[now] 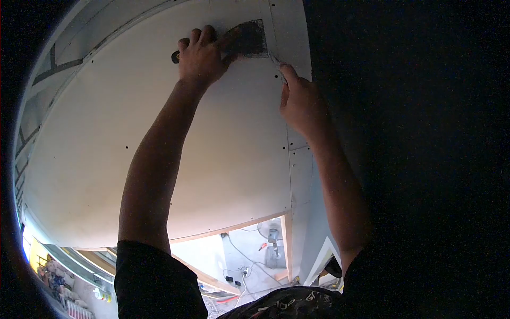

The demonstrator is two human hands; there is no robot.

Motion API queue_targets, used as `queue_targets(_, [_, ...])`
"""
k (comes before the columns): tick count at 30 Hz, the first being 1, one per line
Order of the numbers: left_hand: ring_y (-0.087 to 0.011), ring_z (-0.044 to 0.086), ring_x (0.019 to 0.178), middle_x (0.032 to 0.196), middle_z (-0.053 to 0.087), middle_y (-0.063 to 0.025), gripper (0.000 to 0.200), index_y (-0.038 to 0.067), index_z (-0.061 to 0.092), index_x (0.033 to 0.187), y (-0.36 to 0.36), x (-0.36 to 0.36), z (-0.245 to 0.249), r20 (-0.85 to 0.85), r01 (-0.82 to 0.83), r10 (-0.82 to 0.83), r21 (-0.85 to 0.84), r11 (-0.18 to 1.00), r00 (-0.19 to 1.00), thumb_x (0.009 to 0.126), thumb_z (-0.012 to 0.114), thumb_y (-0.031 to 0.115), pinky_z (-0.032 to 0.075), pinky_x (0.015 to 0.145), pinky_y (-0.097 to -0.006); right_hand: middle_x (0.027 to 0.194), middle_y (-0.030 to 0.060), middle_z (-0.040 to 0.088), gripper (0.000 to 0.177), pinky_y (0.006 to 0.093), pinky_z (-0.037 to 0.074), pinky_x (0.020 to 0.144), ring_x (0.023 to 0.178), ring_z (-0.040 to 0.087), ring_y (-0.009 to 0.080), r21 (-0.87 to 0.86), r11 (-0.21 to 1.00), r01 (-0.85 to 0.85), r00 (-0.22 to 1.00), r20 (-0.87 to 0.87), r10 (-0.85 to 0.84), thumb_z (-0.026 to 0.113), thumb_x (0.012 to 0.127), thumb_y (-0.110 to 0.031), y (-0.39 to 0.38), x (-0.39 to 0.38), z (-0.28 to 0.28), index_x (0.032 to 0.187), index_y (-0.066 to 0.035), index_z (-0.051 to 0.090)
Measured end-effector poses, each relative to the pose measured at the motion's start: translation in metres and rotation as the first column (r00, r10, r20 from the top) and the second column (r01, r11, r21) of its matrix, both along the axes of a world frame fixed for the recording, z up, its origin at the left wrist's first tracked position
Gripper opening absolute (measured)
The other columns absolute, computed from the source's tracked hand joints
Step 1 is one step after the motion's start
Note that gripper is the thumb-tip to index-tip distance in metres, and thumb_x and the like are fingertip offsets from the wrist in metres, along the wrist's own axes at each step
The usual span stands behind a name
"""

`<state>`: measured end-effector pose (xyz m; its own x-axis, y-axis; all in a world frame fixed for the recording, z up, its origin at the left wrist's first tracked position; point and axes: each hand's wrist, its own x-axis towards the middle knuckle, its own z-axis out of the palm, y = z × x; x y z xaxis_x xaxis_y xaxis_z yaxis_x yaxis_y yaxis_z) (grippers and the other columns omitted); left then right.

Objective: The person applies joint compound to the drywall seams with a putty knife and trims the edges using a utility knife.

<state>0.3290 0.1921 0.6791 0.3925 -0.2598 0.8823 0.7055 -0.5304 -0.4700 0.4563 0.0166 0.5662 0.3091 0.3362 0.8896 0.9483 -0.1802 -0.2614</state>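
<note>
My left hand [202, 59] is closed around the handle of a wide putty knife [252, 38]. Its dark, smeared blade lies against the white plasterboard [212, 133] overhead, its straight edge beside a seam near the board's right side. The dark handle end sticks out behind my fingers. My right hand [303, 101] is closed on a slim grey tool [277, 63], whose tip reaches to the lower corner of the blade. Most of that tool is hidden in my fingers, so its exact kind does not show.
Dark screw heads dot the board, and a seam [290, 181] runs along its right side. Bare metal framing [58, 72] shows at left. Below are a wood-framed opening [287, 244], cables and a standing fan [273, 236] on the floor. Deep shadow fills the right.
</note>
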Motion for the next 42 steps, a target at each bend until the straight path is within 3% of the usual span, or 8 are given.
queue_targets(14, [-0.0299, 0.051, 0.121, 0.123, 0.056, -0.0088, 0.057, 0.045, 0.049, 0.142, 0.011, 0.01, -0.003, -0.029, -0.029, 0.029, 0.008, 1.0, 0.999, 0.088, 0.064, 0.057, 0.041, 0.099, -0.0537, 0.099, 0.0237, 0.07, 0.037, 0.0451, 0.059, 0.077, 0.092, 0.071, 0.0383, -0.038, 0.998, 0.044, 0.999, 0.024, -0.043, 0.055, 0.098, -0.009, 0.009, 0.009, -0.006, 0.134, -0.007, 0.05])
queue_targets(23, [-0.0292, 0.052, 0.118, 0.122, 0.057, -0.0072, 0.049, 0.032, 0.06, 0.135, 0.011, 0.008, -0.039, -0.088, 0.01, -0.02, -0.116, 0.993, 0.996, 0.09, 0.065, 0.05, 0.039, 0.095, -0.0521, 0.089, 0.0235, 0.069, 0.038, 0.0474, 0.057, 0.07, 0.084, 0.072, 0.0382, -0.072, 0.995, 0.068, 0.997, -0.015, -0.07, 0.055, 0.096, -0.008, 0.005, 0.006, 0.0, 0.133, -0.008, 0.051])
queue_targets(32, [-0.0259, 0.054, 0.108, 0.112, 0.057, -0.0036, 0.052, 0.04, 0.058, 0.136, 0.008, 0.006, -0.08, -0.043, 0.125, -0.134, -0.165, 0.978, 0.99, 0.086, 0.071, 0.045, 0.039, 0.093, -0.0498, 0.092, 0.0256, 0.068, 0.035, 0.0495, 0.055, 0.075, 0.089, 0.069, 0.0426, -0.01, 1.0, -0.021, 1.0, -0.008, 0.021, 0.054, 0.095, -0.007, 0.01, 0.006, 0.0, 0.13, -0.006, 0.051])
queue_targets(34, [-0.0256, 0.054, 0.108, 0.11, 0.057, -0.0032, 0.051, 0.041, 0.058, 0.135, 0.014, 0.007, -0.085, -0.047, 0.179, -0.186, -0.125, 0.976, 0.981, 0.086, 0.071, 0.044, 0.039, 0.092, -0.0495, 0.101, 0.0297, 0.067, 0.061, 0.0525, 0.057, 0.079, 0.091, 0.068, 0.0455, -0.02, 0.997, -0.075, 0.997, 0.021, 0.076, 0.058, 0.086, -0.005, 0.014, 0.014, -0.001, 0.145, -0.006, 0.041])
queue_targets(35, [-0.0256, 0.054, 0.108, 0.11, 0.057, -0.0032, 0.051, 0.041, 0.058, 0.135, 0.012, 0.006, -0.086, -0.049, 0.174, -0.182, -0.13, 0.976, 0.982, 0.086, 0.071, 0.044, 0.039, 0.092, -0.0495, 0.101, 0.0297, 0.067, 0.061, 0.0525, 0.057, 0.079, 0.091, 0.068, 0.0455, -0.024, 0.997, -0.08, 0.997, 0.018, 0.08, 0.058, 0.086, -0.005, 0.015, 0.015, -0.001, 0.145, -0.006, 0.041])
queue_targets(38, [-0.0251, 0.054, 0.107, 0.109, 0.057, -0.003, 0.051, 0.041, 0.059, 0.134, 0.011, 0.005, -0.087, -0.046, 0.178, -0.186, -0.135, 0.975, 0.982, 0.085, 0.072, 0.043, 0.04, 0.091, -0.0495, 0.101, 0.0287, 0.067, 0.06, 0.0525, 0.056, 0.081, 0.094, 0.068, 0.0449, 0.004, 0.997, -0.081, 0.996, 0.021, 0.081, 0.058, 0.086, -0.005, 0.017, 0.015, -0.002, 0.144, -0.006, 0.042])
queue_targets(40, [-0.0248, 0.055, 0.106, 0.108, 0.057, -0.0021, 0.05, 0.04, 0.06, 0.133, 0.015, 0.006, -0.087, -0.051, 0.161, -0.166, -0.1, 0.982, 0.985, 0.084, 0.073, 0.041, 0.04, 0.09, -0.0492, 0.091, 0.0246, 0.068, 0.036, 0.0489, 0.055, 0.075, 0.087, 0.069, 0.0422, 0.049, 0.998, -0.047, 0.999, 0.03, 0.046, 0.054, 0.094, -0.004, 0.018, 0.014, -0.003, 0.13, -0.005, 0.051])
queue_targets(42, [-0.0246, 0.055, 0.105, 0.108, 0.057, -0.0016, 0.05, 0.041, 0.06, 0.133, 0.018, 0.009, -0.088, -0.051, 0.165, -0.171, -0.103, 0.981, 0.984, 0.084, 0.073, 0.04, 0.04, 0.09, -0.0495, 0.092, 0.0247, 0.068, 0.036, 0.0488, 0.055, 0.075, 0.088, 0.069, 0.0421, 0.043, 0.998, -0.046, 0.999, 0.026, 0.045, 0.054, 0.094, -0.004, 0.017, 0.013, -0.005, 0.13, -0.006, 0.051])
